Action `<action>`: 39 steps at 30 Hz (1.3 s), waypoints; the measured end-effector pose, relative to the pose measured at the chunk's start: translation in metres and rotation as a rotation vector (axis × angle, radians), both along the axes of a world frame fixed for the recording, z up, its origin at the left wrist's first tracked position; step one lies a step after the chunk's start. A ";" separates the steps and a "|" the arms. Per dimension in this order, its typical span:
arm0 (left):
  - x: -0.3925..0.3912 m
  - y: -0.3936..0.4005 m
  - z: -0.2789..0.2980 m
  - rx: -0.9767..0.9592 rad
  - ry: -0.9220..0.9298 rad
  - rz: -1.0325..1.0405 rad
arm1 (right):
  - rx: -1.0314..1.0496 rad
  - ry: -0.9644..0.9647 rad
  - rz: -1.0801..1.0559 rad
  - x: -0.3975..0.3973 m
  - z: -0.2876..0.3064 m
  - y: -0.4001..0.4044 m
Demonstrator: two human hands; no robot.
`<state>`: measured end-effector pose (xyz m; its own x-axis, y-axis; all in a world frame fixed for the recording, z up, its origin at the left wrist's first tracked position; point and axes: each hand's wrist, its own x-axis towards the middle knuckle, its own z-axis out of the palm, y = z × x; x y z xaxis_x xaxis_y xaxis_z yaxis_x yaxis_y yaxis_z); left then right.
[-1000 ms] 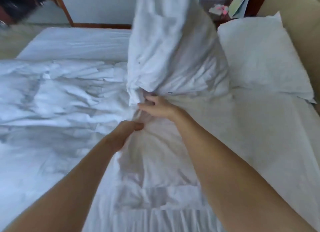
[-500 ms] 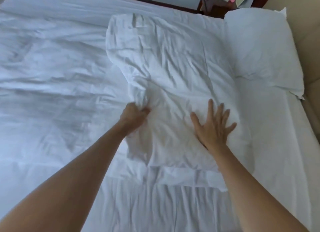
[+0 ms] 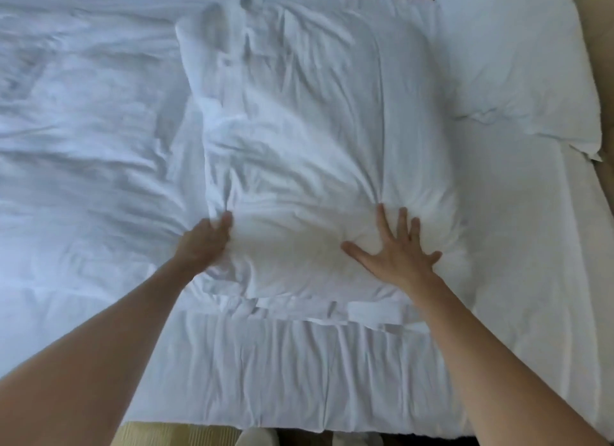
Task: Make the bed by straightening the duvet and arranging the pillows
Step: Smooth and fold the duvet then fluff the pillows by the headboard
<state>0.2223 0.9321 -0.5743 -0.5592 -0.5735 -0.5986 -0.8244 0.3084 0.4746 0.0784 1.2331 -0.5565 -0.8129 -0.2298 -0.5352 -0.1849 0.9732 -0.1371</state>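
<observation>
A white wrinkled pillow (image 3: 299, 139) lies flat in the middle of the bed. My left hand (image 3: 204, 243) rests curled against its near left edge, pinching the pillowcase fabric. My right hand (image 3: 395, 249) lies flat on the pillow's near right part, fingers spread. A second white pillow (image 3: 511, 56) sits at the far right by the headboard. The crumpled white duvet (image 3: 83, 146) covers the left side of the bed.
The beige padded headboard (image 3: 598, 46) runs along the right edge. The near edge of the mattress sheet (image 3: 282, 379) hangs in front of me, with yellowish carpet (image 3: 172, 435) and two light slippers below it.
The pillow stood upright a second ago and was laid flat on the bed. My right hand let go and spread flat on it. The view has moved closer.
</observation>
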 end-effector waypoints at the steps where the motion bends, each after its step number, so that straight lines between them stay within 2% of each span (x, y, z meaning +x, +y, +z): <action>1: 0.005 0.006 0.000 0.060 0.032 0.032 | 0.013 -0.066 0.024 -0.003 -0.001 0.002; 4: -0.007 0.026 0.022 0.246 0.197 0.165 | 0.027 -0.210 0.060 -0.018 -0.002 0.007; 8: -0.039 0.043 0.029 0.102 0.345 0.183 | 0.086 -0.267 0.132 -0.025 -0.003 0.014; 10: -0.038 0.046 0.016 -0.031 0.257 0.166 | 0.146 -0.270 0.200 -0.023 0.002 0.012; 13: -0.028 0.047 0.003 -0.258 -0.060 0.134 | 0.246 -0.281 0.381 -0.033 0.016 0.003; 15: -0.036 0.051 0.005 -0.417 -0.067 0.113 | 0.272 -0.240 0.464 -0.055 0.026 0.000; 16: -0.041 0.056 0.012 -0.541 0.038 0.041 | 0.268 -0.209 0.476 -0.067 0.031 0.002; 18: -0.053 0.065 0.023 -0.807 0.311 -0.264 | 0.260 -0.119 0.463 -0.080 0.033 0.012; 19: -0.061 0.070 0.028 -0.873 0.387 -0.462 | 0.260 -0.067 0.460 -0.080 0.031 0.018; 20: -0.068 0.072 0.031 -0.843 0.373 -0.639 | 0.262 -0.018 0.461 -0.077 0.027 0.024; 22: -0.077 0.071 0.025 -0.653 0.070 -0.779 | 0.258 0.027 0.417 -0.067 0.014 0.037; 24: -0.080 0.068 0.009 -0.513 -0.260 -0.726 | 0.214 0.006 0.292 -0.058 -0.003 0.050; 25: -0.079 0.066 0.000 -0.487 -0.350 -0.711 | 0.189 -0.012 0.235 -0.056 -0.011 0.053; 27: -0.082 0.068 -0.014 -0.477 -0.439 -0.715 | 0.175 -0.081 0.175 -0.060 -0.021 0.053; 31: -0.118 0.071 -0.002 -0.464 -0.595 -0.702 | 0.303 -0.283 0.248 -0.096 -0.005 0.029; 32: -0.132 0.071 0.009 -0.474 -0.585 -0.731 | 0.270 -0.266 0.254 -0.108 0.007 0.022; 34: -0.161 0.067 0.031 -0.601 -0.442 -0.824 | -0.006 -0.028 0.159 -0.131 0.027 0.010; 36: -0.184 0.058 0.042 -0.748 -0.154 -0.806 | -0.255 0.208 0.123 -0.150 0.033 0.000; 39: -0.205 0.041 0.044 -0.904 0.359 -0.628 | -0.294 0.196 0.249 -0.173 0.027 -0.017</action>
